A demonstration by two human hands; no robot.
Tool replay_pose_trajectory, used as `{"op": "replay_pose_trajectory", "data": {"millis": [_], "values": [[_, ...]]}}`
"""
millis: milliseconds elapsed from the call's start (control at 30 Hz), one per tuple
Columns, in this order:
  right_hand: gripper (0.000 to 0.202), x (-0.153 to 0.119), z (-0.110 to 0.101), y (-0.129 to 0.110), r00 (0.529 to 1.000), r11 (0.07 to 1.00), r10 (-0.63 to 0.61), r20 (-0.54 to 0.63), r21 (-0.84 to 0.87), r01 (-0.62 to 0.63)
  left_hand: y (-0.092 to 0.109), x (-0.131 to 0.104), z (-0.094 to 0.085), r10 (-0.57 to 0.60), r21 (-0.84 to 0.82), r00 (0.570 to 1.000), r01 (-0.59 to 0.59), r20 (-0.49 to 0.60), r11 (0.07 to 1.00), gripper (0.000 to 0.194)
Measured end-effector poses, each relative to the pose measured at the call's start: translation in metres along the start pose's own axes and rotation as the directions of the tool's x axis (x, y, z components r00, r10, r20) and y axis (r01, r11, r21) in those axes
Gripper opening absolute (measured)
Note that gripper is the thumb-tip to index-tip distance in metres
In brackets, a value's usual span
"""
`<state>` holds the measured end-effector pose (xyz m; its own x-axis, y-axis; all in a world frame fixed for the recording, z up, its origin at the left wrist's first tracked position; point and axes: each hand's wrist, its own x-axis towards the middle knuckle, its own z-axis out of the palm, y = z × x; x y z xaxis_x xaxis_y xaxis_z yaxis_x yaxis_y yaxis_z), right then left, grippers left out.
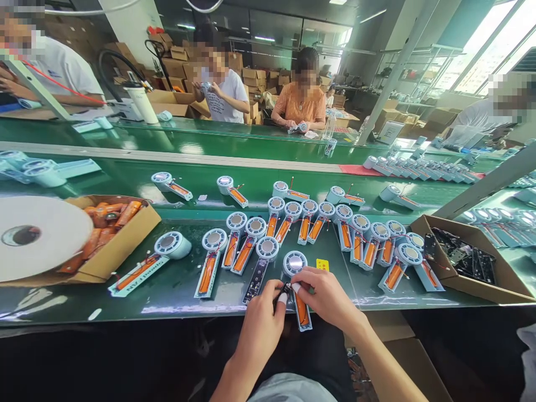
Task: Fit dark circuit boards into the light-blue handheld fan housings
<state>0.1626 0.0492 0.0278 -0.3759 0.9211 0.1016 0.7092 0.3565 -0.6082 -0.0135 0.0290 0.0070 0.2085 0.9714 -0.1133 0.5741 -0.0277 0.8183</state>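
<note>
From my head view, my left hand has thumb and fingers closed on a small black circuit board, tilted up just above the bench edge. My right hand comes in from the other side, its thumb and forefinger drawn close together at the upper end of that board. Whether they clamp the board itself or a thin wire by it, I cannot tell; the fingertips hide the spot.

Under my right fingers lies an open fan, its round head just beyond them and its handle pointing back toward me, with an orange battery showing in it. I judge the step in hand to be fine work on the board, perhaps at a wire end. That calls for a steady left pinch, small moves of the right fingertips, and no tug on the thin wires.

Just left of my fingers is another fan with a long black board lying along its handle. More fans with orange batteries stand in a loose spread beyond my fingers and to both sides. A yellow label lies just beyond my right hand. Well off to the right, a cardboard box holds black boards; well off to the left, another carton holds orange batteries, beside a large white roll.
</note>
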Motion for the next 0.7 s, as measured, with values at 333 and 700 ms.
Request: {"op": "replay_pose_trajectory", "data": {"millis": [333,700], "values": [[0.016,0.003,0.0033,-0.0075,0.996,0.942,-0.093,0.01,-0.324,0.091,0.0007,-0.0022,-0.0031,0.003,-0.061,0.997,-0.007,-0.074,0.998,0.021],[0.016,-0.0001,0.01,-0.0083,0.971,0.801,-0.237,0.021,-0.562,0.207,0.0069,-0.002,-0.0078,-0.073,-0.163,0.997,0.069,-0.016,0.984,0.023]]}}
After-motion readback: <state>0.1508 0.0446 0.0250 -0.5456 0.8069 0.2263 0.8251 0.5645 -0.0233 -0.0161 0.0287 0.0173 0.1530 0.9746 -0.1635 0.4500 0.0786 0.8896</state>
